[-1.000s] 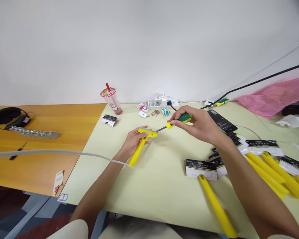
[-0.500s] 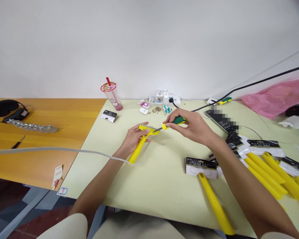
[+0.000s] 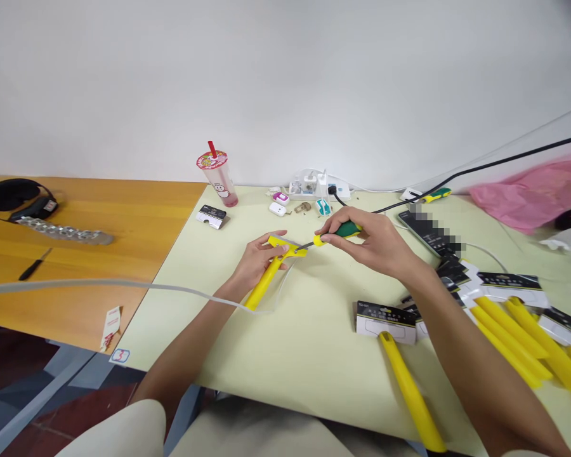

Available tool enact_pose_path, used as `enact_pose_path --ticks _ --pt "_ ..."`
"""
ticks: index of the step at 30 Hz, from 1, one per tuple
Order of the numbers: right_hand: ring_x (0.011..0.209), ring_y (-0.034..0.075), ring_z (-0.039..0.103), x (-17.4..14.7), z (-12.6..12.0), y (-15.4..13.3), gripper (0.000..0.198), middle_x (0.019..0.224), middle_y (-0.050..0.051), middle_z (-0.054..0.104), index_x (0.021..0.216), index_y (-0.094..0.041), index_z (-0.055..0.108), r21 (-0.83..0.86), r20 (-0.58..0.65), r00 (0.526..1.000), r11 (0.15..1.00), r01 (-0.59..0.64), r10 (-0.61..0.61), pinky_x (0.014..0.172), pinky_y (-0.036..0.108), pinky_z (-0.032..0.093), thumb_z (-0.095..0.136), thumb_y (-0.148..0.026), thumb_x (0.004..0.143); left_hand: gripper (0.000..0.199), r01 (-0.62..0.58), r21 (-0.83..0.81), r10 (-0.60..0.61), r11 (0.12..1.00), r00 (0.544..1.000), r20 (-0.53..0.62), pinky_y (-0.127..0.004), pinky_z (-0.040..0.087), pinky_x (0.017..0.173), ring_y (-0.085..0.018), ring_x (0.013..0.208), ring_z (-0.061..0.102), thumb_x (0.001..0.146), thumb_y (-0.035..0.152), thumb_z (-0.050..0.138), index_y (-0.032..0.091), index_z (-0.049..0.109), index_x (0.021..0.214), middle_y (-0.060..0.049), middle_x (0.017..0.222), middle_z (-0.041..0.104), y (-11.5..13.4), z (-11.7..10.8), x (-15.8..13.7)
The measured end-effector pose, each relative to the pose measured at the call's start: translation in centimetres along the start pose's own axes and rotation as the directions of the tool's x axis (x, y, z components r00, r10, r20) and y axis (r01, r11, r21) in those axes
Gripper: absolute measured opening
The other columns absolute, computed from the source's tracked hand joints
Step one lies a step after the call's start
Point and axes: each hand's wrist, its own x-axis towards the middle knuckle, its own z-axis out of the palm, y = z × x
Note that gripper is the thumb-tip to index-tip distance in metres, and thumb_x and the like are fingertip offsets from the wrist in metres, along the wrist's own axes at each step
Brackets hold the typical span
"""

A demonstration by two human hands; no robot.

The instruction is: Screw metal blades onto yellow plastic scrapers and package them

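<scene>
My left hand [image 3: 257, 259] is closed round the head end of a yellow scraper [image 3: 262, 287], whose handle slants down toward me. My right hand [image 3: 368, 240] grips a screwdriver [image 3: 346, 229] with a green and yellow handle. The screwdriver's tip meets a screw on the scraper's head, and its shaft slopes down to the left. Below my right forearm lies another yellow handle [image 3: 412, 393] with a black and white card [image 3: 385, 322] at its top.
Several yellow handles [image 3: 511, 327] and cards lie at the right, near a phone [image 3: 426, 231]. A drink cup [image 3: 223, 184], power strip [image 3: 297, 189] and pink bag [image 3: 528, 197] stand along the wall. Headphones [image 3: 16, 197] and another screwdriver [image 3: 32, 268] lie on the orange table [image 3: 137, 209]. A cable [image 3: 171, 287] crosses in front.
The camera view has shifted slightly. My hands stay at the scraper, with the screwdriver tip still at the screw; its handle shows little change.
</scene>
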Motion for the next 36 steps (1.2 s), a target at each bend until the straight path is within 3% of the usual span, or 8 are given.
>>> enact_pose_path --ticks 3,10,16,22,36 --pt "0.095 0.024 0.077 0.00 0.07 0.06 0.027 0.106 0.007 0.080 0.098 -0.027 0.069 0.017 -0.002 1.000 1.000 -0.005 0.005 0.086 0.040 0.062 0.074 -0.053 0.101 0.068 0.019 -0.004 -0.019 1.000 1.000 0.000 -0.025 0.063 0.062 -0.015 0.077 0.066 0.076 0.021 0.095 0.017 0.073 0.140 -0.002 0.083 0.069 0.12 -0.02 -0.04" --pt "0.095 0.025 0.076 0.00 0.08 0.08 0.029 0.105 0.006 0.080 0.098 -0.027 0.069 0.026 -0.007 1.000 1.000 -0.013 0.013 0.086 0.040 0.061 0.076 -0.055 0.099 0.066 0.044 -0.035 -0.043 0.998 0.999 0.024 -0.025 0.061 0.060 -0.013 0.073 0.065 0.076 0.017 0.093 0.016 0.073 0.139 -0.004 0.091 0.073 0.20 -0.13 0.01" --pt "0.094 0.027 0.077 0.07 -0.11 -0.05 0.034 0.106 0.008 0.082 0.098 -0.027 0.070 -0.005 -0.003 1.000 1.000 -0.029 0.029 0.084 0.042 0.062 0.073 -0.061 0.099 0.065 0.056 -0.043 -0.055 0.998 0.998 0.020 -0.024 0.061 0.060 -0.013 0.074 0.066 0.078 0.016 0.092 0.016 0.072 0.140 -0.005 0.091 0.073 0.29 -0.05 -0.02" --pt "0.096 0.027 0.078 0.03 -0.23 0.05 0.029 0.108 0.007 0.082 0.099 -0.028 0.069 -0.041 -0.001 1.000 0.999 -0.007 0.007 0.090 0.043 0.062 0.072 -0.056 0.101 0.063 0.070 -0.057 -0.069 0.996 0.997 0.022 -0.024 0.061 0.060 -0.014 0.076 0.068 0.079 0.016 0.091 0.017 0.072 0.139 -0.006 0.096 0.075 0.21 -0.13 0.11" --pt "0.097 0.025 0.078 -0.11 0.09 0.16 0.021 0.107 0.005 0.081 0.102 -0.029 0.069 -0.070 0.016 1.000 0.997 0.028 -0.027 0.090 0.041 0.062 0.071 -0.049 0.103 0.060 0.102 -0.095 -0.096 0.990 0.993 0.065 -0.023 0.063 0.058 -0.021 0.095 0.076 0.081 0.014 0.089 0.016 0.071 0.138 -0.011 0.112 0.077 -0.34 -0.48 0.52"
